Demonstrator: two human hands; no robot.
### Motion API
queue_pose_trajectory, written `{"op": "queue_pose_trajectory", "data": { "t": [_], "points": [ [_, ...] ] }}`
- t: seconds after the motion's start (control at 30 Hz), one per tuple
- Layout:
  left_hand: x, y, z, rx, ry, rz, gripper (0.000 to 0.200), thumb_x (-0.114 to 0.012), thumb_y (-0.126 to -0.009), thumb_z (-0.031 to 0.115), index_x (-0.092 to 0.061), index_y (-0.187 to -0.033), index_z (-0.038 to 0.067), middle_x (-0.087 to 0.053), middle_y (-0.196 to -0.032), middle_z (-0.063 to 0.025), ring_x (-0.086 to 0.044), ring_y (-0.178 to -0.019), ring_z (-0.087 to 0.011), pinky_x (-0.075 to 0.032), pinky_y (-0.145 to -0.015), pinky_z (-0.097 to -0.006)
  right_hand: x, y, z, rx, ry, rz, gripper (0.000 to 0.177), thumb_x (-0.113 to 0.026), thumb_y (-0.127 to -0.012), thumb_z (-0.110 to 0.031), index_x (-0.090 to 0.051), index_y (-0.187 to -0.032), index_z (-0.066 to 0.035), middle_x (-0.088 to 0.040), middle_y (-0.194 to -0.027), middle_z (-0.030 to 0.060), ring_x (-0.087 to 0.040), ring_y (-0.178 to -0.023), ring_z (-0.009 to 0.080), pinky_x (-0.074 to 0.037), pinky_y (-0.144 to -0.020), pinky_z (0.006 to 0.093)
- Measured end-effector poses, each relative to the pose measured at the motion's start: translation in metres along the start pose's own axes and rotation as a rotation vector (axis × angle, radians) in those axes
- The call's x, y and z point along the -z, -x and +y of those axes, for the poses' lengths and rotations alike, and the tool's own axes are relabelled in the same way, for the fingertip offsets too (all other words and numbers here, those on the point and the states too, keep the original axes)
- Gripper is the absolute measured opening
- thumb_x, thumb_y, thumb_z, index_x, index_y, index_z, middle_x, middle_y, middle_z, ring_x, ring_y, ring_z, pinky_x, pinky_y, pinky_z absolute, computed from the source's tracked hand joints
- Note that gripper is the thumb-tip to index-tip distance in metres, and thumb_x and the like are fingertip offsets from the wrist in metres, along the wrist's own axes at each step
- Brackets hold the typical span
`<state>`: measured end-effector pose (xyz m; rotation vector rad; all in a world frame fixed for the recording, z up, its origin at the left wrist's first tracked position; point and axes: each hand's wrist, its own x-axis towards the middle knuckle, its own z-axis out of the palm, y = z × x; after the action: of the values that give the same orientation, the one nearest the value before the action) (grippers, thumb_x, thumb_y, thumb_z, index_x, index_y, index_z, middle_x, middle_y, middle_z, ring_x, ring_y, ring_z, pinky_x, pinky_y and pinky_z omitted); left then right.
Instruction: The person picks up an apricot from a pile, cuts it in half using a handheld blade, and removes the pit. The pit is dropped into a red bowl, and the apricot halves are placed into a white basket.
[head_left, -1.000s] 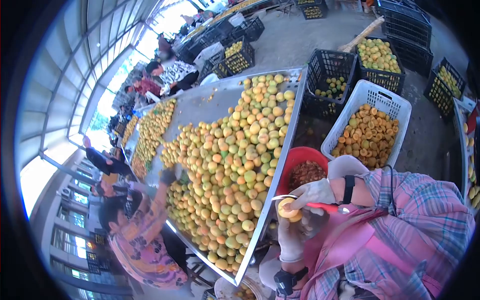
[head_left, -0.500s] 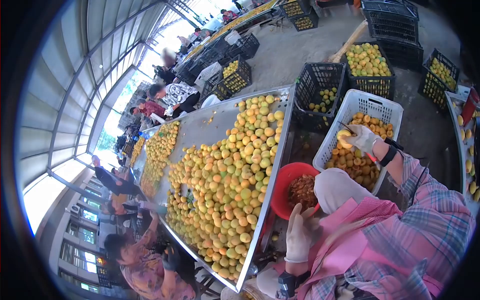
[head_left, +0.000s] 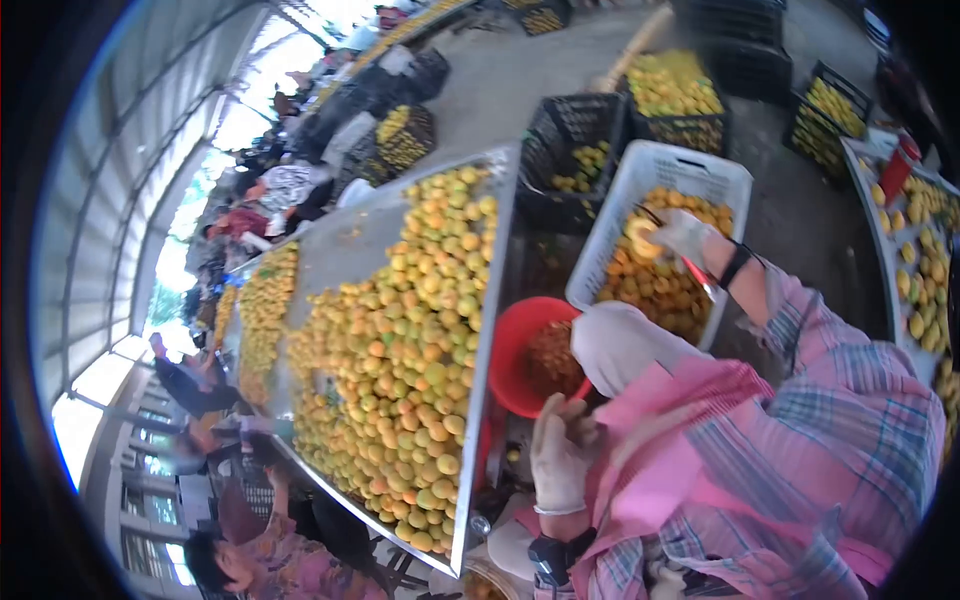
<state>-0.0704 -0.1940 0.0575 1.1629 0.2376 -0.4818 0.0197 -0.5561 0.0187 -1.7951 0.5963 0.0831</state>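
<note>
My gloved right hand point(head_left: 683, 235) is over the white crate point(head_left: 727, 172), closed around a red-handled tool point(head_left: 697, 274) with a thin dark tip. A cut yellow apricot point(head_left: 641, 236) shows at its fingertips. Below it, apricot halves point(head_left: 655, 285) fill much of the crate. My gloved left hand point(head_left: 562, 455) is beside my pink apron, fingers apart and loosely bent, with no object seen in it. Just past it, a red bowl point(head_left: 508, 345) holds brown pits point(head_left: 555, 352).
Whole apricots point(head_left: 400, 380) are heaped on a metal-edged table point(head_left: 462, 500) to the left. Black crates point(head_left: 580, 205) with fruit stand behind the white one. Another fruit table point(head_left: 868, 215) is at the right. A person in a patterned top point(head_left: 300, 560) sits at lower left.
The whole view has shifted, so the table, crates and both hands appear farther left. My right hand stays over the white crate with the apricot. My left hand's fingers are bent a little more.
</note>
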Motion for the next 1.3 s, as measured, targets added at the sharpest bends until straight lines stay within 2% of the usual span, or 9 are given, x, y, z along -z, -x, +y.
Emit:
{"op": "queue_pose_trajectory", "data": {
  "t": [0.33, 0.43, 0.6, 0.67, 0.8, 0.87, 0.93, 1.03, 1.3],
  "points": [
    [0.006, 0.008, -0.003, 0.011, 0.005, -0.001, 0.041, -0.043, -0.1, 0.022, -0.043, -0.136, 0.003, -0.062, -0.116, -0.0103, -0.061, -0.087, -0.0158, -0.05, -0.077, -0.0299, 0.0, 0.012, -0.009, -0.034, -0.055, -0.066, 0.05, -0.066, -0.086, -0.039, -0.057, -0.12, -0.003, -0.066, -0.103, 0.0094, -0.068, -0.073, 0.015, -0.051, -0.044, 0.0299],
    [0.006, 0.007, -0.004, 0.01, -0.001, 0.002, 0.041, -0.043, -0.1, 0.022, -0.043, -0.137, 0.002, -0.062, -0.116, -0.011, -0.06, -0.087, -0.0152, -0.05, -0.078, -0.0294, -0.003, 0.007, -0.01, -0.11, 0.061, -0.024, 0.072, -0.067, -0.085, -0.038, -0.041, -0.14, 0.0, -0.064, -0.109, 0.0118, -0.066, -0.076, 0.0148, -0.05, -0.044, 0.0266],
    [0.004, 0.005, -0.001, 0.004, -0.012, -0.006, 0.041, -0.045, -0.1, 0.021, -0.043, -0.137, 0.003, -0.061, -0.116, -0.0111, -0.06, -0.088, -0.015, -0.05, -0.079, -0.03, -0.02, 0.014, -0.009, -0.055, -0.051, -0.07, 0.068, -0.068, -0.084, -0.036, -0.046, -0.136, 0.002, -0.065, -0.105, 0.0112, -0.065, -0.065, 0.0153, -0.049, -0.043, 0.0258],
    [0.003, 0.005, 0.0, -0.008, -0.034, -0.032, 0.045, -0.047, -0.099, 0.017, -0.038, -0.141, 0.004, -0.058, -0.122, -0.0115, -0.059, -0.094, -0.0156, -0.049, -0.084, -0.0307, -0.031, 0.03, -0.027, -0.003, -0.092, -0.391, 0.06, -0.068, -0.084, -0.034, -0.052, -0.132, -0.001, -0.067, -0.098, 0.0083, -0.064, -0.062, 0.0135, -0.049, -0.044, 0.0254],
    [-0.003, 0.008, 0.004, -0.108, 0.022, -0.027, 0.053, -0.05, -0.098, 0.012, -0.031, -0.146, 0.006, -0.054, -0.129, -0.0123, -0.058, -0.101, -0.0159, -0.048, -0.088, -0.0314, -0.093, 0.055, -0.038, 0.467, 0.019, -0.621, 0.041, -0.064, -0.083, -0.035, -0.066, -0.114, -0.008, -0.068, -0.093, 0.0057, -0.065, -0.062, 0.014, -0.054, -0.058, 0.0267],
    [-0.003, 0.012, 0.009, -0.139, 0.036, -0.081, 0.059, -0.052, -0.097, 0.011, -0.025, -0.149, 0.006, -0.049, -0.134, -0.0136, -0.056, -0.106, -0.0164, -0.047, -0.091, -0.0321, -0.128, 0.054, -0.024, 0.641, 0.118, -0.747, 0.043, -0.064, -0.084, -0.035, -0.062, -0.118, -0.009, -0.068, -0.093, 0.0062, -0.065, -0.062, 0.0142, -0.053, -0.053, 0.0265],
    [0.002, 0.014, 0.009, -0.152, 0.071, -0.052, 0.058, -0.054, -0.096, 0.01, -0.028, -0.147, 0.005, -0.054, -0.127, -0.0117, -0.058, -0.099, -0.0139, -0.048, -0.087, -0.0291, -0.134, 0.112, -0.079, 0.21, 0.081, -0.954, 0.044, -0.065, -0.085, -0.037, -0.06, -0.12, -0.01, -0.067, -0.089, 0.0052, -0.065, -0.062, 0.0136, -0.051, -0.046, 0.026],
    [0.011, 0.016, 0.01, -0.238, 0.069, 0.026, 0.049, -0.057, -0.094, 0.006, -0.04, -0.14, 0.004, -0.061, -0.1, -0.0034, -0.057, -0.081, -0.0078, -0.048, -0.072, -0.0199, -0.161, 0.127, -0.083, 0.241, 0.087, -0.972, 0.044, -0.063, -0.087, -0.038, -0.059, -0.12, -0.009, -0.066, -0.083, 0.0033, -0.064, -0.061, 0.0126, -0.049, -0.042, 0.0252],
    [0.033, 0.034, 0.008, -0.238, 0.131, 0.134, 0.04, -0.056, -0.093, 0.007, -0.048, -0.132, 0.003, -0.06, -0.098, -0.0031, -0.056, -0.079, -0.0078, -0.047, -0.07, -0.0209, -0.186, 0.159, -0.036, 0.148, -0.349, -0.845, 0.043, -0.06, -0.089, -0.025, -0.055, -0.124, 0.0, -0.063, -0.079, 0.0039, -0.061, -0.06, 0.0097, -0.046, -0.044, 0.0236]
  ]
}}
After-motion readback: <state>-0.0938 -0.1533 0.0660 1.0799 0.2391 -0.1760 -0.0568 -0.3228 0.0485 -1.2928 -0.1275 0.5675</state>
